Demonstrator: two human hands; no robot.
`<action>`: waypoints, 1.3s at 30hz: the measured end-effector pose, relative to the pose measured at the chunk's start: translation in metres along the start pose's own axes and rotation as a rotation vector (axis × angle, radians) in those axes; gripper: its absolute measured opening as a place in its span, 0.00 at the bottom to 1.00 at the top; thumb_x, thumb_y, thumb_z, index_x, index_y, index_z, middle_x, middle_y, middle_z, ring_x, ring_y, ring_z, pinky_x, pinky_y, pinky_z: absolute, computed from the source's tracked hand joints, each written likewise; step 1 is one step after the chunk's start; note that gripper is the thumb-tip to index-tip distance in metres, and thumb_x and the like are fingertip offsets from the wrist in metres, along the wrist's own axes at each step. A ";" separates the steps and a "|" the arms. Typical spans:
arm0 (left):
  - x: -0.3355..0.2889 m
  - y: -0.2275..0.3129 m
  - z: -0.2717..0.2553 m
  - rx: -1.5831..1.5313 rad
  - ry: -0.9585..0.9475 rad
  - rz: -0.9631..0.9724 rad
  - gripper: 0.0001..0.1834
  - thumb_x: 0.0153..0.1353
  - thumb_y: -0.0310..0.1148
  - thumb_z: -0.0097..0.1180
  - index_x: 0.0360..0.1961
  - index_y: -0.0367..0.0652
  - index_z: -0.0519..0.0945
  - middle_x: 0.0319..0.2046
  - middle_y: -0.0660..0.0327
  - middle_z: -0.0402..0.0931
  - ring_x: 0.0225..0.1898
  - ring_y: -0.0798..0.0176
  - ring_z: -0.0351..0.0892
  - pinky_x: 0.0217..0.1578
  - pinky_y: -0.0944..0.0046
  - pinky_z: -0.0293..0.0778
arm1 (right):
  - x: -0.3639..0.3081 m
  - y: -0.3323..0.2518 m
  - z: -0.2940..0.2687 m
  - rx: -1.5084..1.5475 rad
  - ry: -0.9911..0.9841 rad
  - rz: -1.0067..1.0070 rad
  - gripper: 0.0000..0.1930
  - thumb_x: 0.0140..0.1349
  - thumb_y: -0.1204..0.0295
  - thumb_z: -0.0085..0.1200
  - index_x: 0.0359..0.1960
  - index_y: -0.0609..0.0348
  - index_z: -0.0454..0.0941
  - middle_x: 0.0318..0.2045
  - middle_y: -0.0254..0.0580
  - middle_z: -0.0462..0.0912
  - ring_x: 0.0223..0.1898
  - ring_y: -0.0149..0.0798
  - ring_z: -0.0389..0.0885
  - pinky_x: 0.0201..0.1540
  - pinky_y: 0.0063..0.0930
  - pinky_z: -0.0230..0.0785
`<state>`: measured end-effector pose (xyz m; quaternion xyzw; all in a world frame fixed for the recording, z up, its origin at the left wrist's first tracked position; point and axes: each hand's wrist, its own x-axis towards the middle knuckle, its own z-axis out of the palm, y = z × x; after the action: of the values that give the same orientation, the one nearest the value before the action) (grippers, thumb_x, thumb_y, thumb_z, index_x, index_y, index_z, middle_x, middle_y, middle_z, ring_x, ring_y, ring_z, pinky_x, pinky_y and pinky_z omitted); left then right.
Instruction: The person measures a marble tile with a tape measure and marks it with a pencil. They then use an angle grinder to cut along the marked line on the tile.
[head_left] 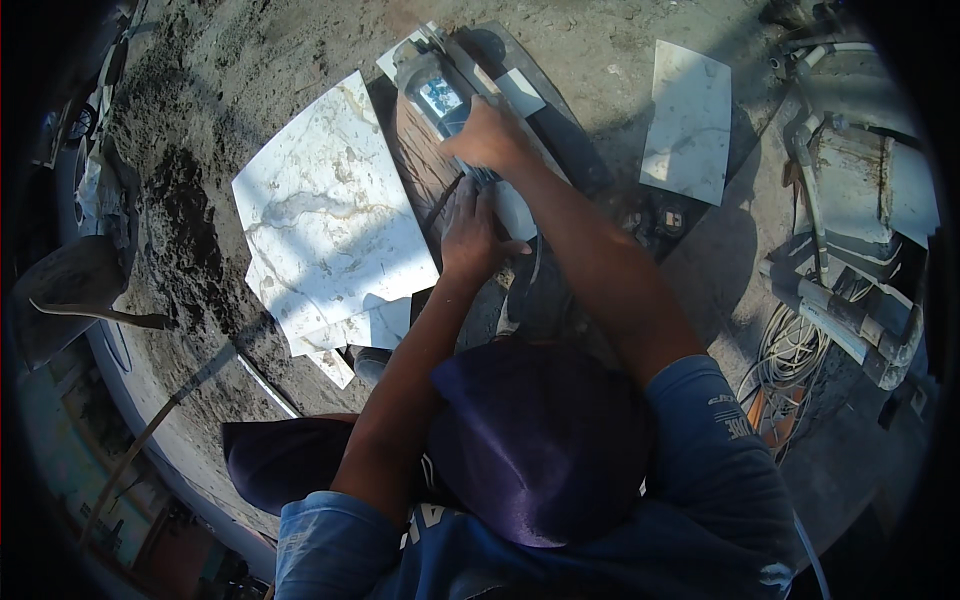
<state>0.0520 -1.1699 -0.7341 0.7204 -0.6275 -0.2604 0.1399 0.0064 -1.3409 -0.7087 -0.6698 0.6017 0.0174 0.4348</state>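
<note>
A grey handheld power tool (432,88) with a blue and white label lies along a wooden board (418,150). My right hand (492,135) is closed round the rear of its body, thumb on the left side. Just behind it, my left hand (472,235) rests with fingers stretched toward the tool's back end and thumb spread to the right. Whether those fingertips touch the tool, I cannot tell. A white tile piece (514,212) shows between my left hand and right forearm. The tool's working end is too unclear to make out.
Large white marbled tiles (330,210) lie stacked on the left. Another cut tile (687,120) lies to the right, and a small white offcut (520,92) sits beside the board. At far right are a coiled cable (790,345) and pipes. A shovel (75,300) stands at far left.
</note>
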 end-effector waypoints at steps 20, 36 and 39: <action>-0.001 -0.007 -0.004 0.048 0.012 0.060 0.60 0.35 0.54 0.80 0.66 0.33 0.65 0.71 0.40 0.58 0.74 0.40 0.55 0.73 0.44 0.54 | -0.016 0.000 -0.005 -0.061 0.029 0.021 0.47 0.47 0.55 0.68 0.70 0.60 0.64 0.64 0.56 0.75 0.66 0.54 0.74 0.67 0.42 0.69; -0.002 -0.013 0.000 0.056 0.048 0.120 0.56 0.37 0.53 0.80 0.64 0.33 0.69 0.71 0.40 0.59 0.74 0.39 0.56 0.73 0.44 0.55 | -0.016 0.008 0.000 -0.042 0.036 0.026 0.48 0.46 0.57 0.67 0.71 0.59 0.63 0.64 0.56 0.75 0.66 0.54 0.74 0.67 0.42 0.69; -0.001 -0.013 0.001 0.062 0.056 0.119 0.55 0.36 0.53 0.81 0.63 0.33 0.70 0.71 0.39 0.59 0.74 0.38 0.56 0.72 0.45 0.56 | -0.018 0.009 -0.001 -0.038 0.028 0.030 0.48 0.46 0.57 0.67 0.71 0.59 0.63 0.64 0.56 0.75 0.66 0.54 0.74 0.67 0.42 0.69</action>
<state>0.0626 -1.1661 -0.7414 0.6930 -0.6727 -0.2116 0.1501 -0.0064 -1.3261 -0.7027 -0.6689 0.6173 0.0260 0.4132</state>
